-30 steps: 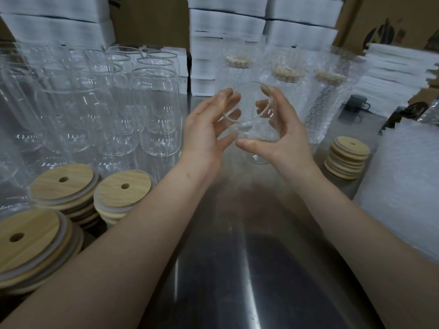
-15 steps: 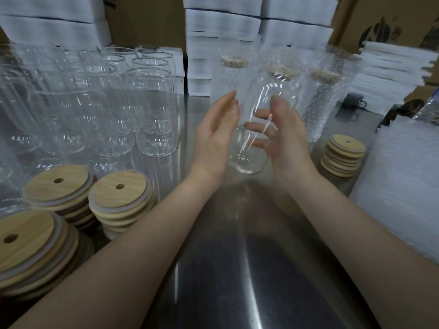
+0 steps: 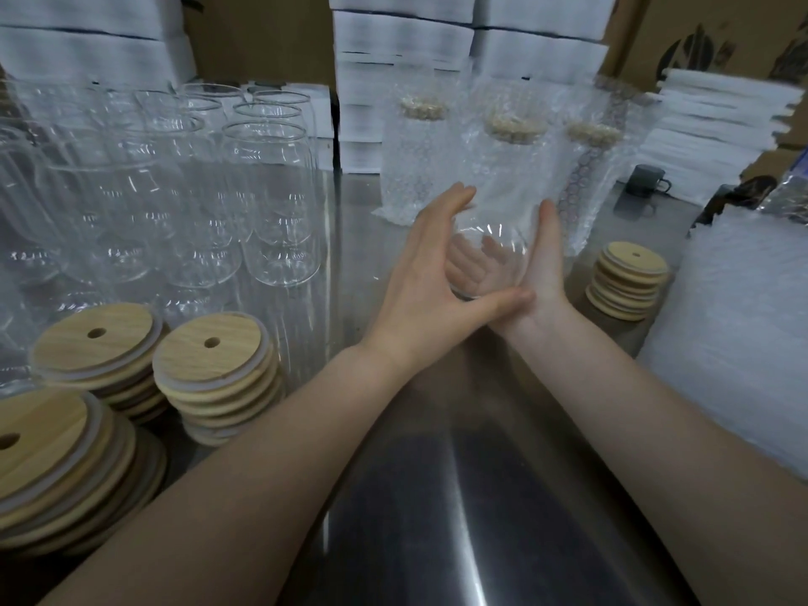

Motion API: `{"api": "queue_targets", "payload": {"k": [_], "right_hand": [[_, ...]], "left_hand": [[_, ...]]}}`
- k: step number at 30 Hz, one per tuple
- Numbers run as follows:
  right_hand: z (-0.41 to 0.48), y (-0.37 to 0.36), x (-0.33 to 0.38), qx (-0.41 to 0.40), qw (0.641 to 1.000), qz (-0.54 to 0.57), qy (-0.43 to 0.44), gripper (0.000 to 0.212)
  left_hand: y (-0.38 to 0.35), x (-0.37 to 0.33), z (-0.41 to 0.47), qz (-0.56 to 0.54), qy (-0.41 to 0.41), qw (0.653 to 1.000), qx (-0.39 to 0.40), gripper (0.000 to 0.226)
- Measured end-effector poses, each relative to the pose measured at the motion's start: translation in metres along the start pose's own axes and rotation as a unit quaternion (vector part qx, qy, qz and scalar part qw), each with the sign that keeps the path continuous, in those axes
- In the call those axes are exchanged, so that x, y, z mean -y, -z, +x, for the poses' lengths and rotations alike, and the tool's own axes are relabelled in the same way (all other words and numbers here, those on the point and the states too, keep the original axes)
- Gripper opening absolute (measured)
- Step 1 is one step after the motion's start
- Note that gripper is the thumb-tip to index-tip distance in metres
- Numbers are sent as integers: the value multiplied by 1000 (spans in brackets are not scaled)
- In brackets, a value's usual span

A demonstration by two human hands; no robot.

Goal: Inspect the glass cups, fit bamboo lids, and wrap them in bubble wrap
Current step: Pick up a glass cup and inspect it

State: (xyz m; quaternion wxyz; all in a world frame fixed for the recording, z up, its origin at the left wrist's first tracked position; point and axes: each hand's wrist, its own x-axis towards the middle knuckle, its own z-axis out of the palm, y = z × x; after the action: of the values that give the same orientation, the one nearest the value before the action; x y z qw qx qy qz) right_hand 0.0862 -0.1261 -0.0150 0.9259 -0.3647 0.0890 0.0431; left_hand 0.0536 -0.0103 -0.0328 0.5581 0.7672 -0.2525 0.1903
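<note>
Surrounding room: brown cardboard cartons (image 3: pixel 258 37) and stacked white foam sheets (image 3: pixel 402 41) line the back; their tops are cut off by the frame.
Surface: a brushed steel surface (image 3: pixel 437 496), shiny, runs from the near edge back to the cartons.
Bubble wrap: a white bubble wrap pile (image 3: pixel 743 321) lies on the right of the surface, partly out of frame.
Empty glasses: clear empty glass cups (image 3: pixel 271 203) stand upright and crowded at left; they overlap too much to count.
Wrapped cups: three wrapped cups (image 3: pixel 415 168) stand upright at back centre, their lids dim through the wrap.
Lid stacks: bamboo lids (image 3: pixel 214 369) lie in three stacks at near left, the nearest cut off; a smaller lid stack (image 3: pixel 627 279) sits beside the bubble wrap pile.
Left hand: the left hand (image 3: pixel 433 277) has its fingers straight and together along the cup's left side, tips blurred, thumb under the base.
Right hand: the right hand (image 3: pixel 544 264) has its fingers wrapped round the far side, seen through the glass.
Held cup: the held glass cup (image 3: pixel 489 260) is tilted with its base toward the camera, above the surface, in front of the wrapped cups.
Mug: a dark mug (image 3: pixel 647 181) stands far back right.
</note>
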Motion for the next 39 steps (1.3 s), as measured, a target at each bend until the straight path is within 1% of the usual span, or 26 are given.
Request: {"api": "queue_targets", "payload": {"k": [4, 7, 11, 14, 16, 18, 22, 25, 28, 31, 35, 39], "right_hand": [[-2, -4, -6, 6, 999, 24, -43, 78], [-5, -10, -9, 29, 996, 40, -72, 83], [-8, -12, -13, 29, 996, 42, -66, 76], [-10, -12, -15, 44, 997, 24, -67, 83], [-10, -13, -15, 36, 997, 22, -70, 89], [-10, -14, -13, 22, 997, 23, -64, 90], [-11, -15, -9, 5, 998, 37, -55, 84], [-11, -15, -7, -4, 998, 45, -52, 82], [-11, -13, -5, -21, 998, 50, -42, 73], [-10, -11, 0, -27, 998, 49, -40, 64], [-14, -14, 4, -21, 998, 31, -54, 63], [-16, -15, 4, -13, 997, 39, -66, 60]], "left_hand": [[0, -3, 0, -36, 3, 999, -31, 83], [-1, -6, 3, -103, 26, 991, -79, 63], [-3, -8, 6, -136, 44, 982, -123, 41], [-2, -8, 9, -175, 35, 972, -154, 22], [-1, -9, 11, -177, 29, 971, -156, 11], [-3, -9, 12, -175, 24, 973, -149, 12], [-4, -10, 13, -182, 18, 974, -136, 25], [-3, -9, 12, -197, 17, 973, -121, 29], [-3, -11, 10, -202, 19, 974, -102, 34], [-4, -10, 7, -163, 0, 984, -67, 42], [0, -4, 5, -81, -35, 996, -9, 51], [3, 2, 6, -27, -63, 997, 32, 64]]}}
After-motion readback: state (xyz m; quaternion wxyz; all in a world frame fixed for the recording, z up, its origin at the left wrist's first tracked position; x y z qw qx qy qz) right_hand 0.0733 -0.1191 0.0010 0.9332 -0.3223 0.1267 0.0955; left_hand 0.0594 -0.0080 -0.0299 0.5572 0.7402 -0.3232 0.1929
